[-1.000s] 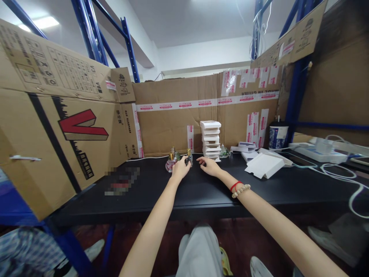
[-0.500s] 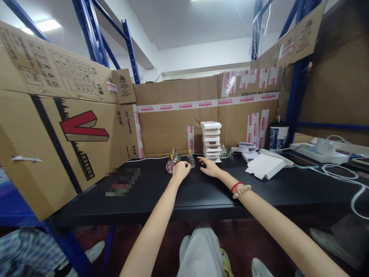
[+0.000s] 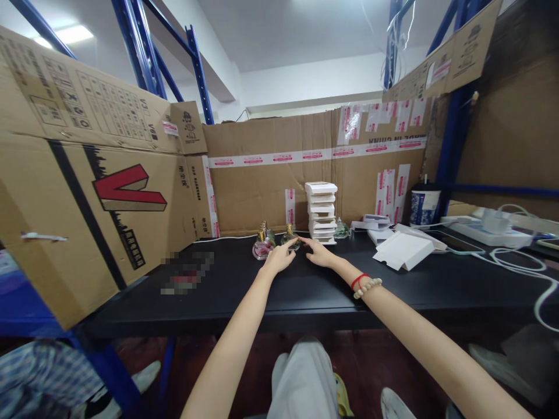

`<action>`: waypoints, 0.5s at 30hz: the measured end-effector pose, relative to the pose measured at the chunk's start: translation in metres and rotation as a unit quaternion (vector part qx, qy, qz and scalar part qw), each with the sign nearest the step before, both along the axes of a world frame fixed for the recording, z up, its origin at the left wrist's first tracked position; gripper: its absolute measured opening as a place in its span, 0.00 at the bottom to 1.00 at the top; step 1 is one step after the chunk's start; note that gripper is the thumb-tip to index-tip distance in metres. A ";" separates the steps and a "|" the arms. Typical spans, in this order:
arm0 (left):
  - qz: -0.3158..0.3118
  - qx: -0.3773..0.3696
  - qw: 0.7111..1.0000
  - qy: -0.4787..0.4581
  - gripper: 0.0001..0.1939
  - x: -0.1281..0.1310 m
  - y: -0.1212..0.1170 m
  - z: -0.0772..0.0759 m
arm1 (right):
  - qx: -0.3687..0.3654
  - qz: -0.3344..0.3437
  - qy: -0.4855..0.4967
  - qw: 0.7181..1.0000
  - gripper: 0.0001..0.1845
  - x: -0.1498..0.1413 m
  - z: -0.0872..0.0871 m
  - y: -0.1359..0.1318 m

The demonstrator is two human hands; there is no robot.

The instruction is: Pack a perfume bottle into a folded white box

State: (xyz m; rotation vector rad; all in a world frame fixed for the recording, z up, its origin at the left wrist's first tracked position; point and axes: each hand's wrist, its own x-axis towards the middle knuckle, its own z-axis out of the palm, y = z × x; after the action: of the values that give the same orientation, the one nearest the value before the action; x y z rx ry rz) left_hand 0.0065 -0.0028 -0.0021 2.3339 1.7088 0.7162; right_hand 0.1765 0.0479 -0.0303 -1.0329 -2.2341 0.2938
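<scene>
A rounded clear perfume bottle (image 3: 289,237) with a gold cap stands upright on the black table, between the fingertips of both hands. My left hand (image 3: 280,259) is open in front of it, its index finger reaching to the bottle's lower front. From the right, my right hand (image 3: 319,255) lies open on the table with its fingers stretched to the bottle's side. Whether the fingertips touch the glass, I cannot tell. A pink perfume bottle (image 3: 262,250) with a gold cap stands just left of my left hand, with another bottle partly hidden behind it.
Behind my right hand rises a stack of white boxes (image 3: 321,210), a greenish bottle (image 3: 342,229) beside it. An opened white box (image 3: 404,249), a patterned cup (image 3: 424,206) and white cables (image 3: 519,265) lie rightward. Cardboard walls (image 3: 262,192) enclose the black table (image 3: 244,291).
My left hand has gone from a pinch to outstretched fingers. The clear bottle now shows its broad face instead of its narrow side. My right hand is nearly where it was.
</scene>
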 end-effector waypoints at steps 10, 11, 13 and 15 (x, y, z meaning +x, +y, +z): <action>0.000 -0.003 1.000 0.018 0.13 0.001 0.005 -0.002 | -0.029 -0.010 -0.078 0.996 0.40 -0.009 0.000 -0.001; -0.001 -0.004 1.000 0.020 0.13 0.001 0.005 -0.002 | -0.032 -0.013 -0.086 0.996 0.40 -0.010 0.002 -0.003; 0.001 -0.006 1.000 0.021 0.13 0.001 0.004 -0.002 | -0.036 -0.018 -0.098 0.994 0.38 -0.011 0.004 -0.008; 0.003 -0.007 1.000 0.021 0.13 0.001 0.004 -0.002 | -0.037 -0.021 -0.106 0.993 0.35 -0.013 0.006 -0.013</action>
State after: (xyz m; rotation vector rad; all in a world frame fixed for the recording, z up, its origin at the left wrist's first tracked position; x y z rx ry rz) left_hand 0.0070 0.0015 -0.0041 2.3522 1.7337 0.6582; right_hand 0.1635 0.0348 -0.0241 -1.1978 -2.4025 0.2594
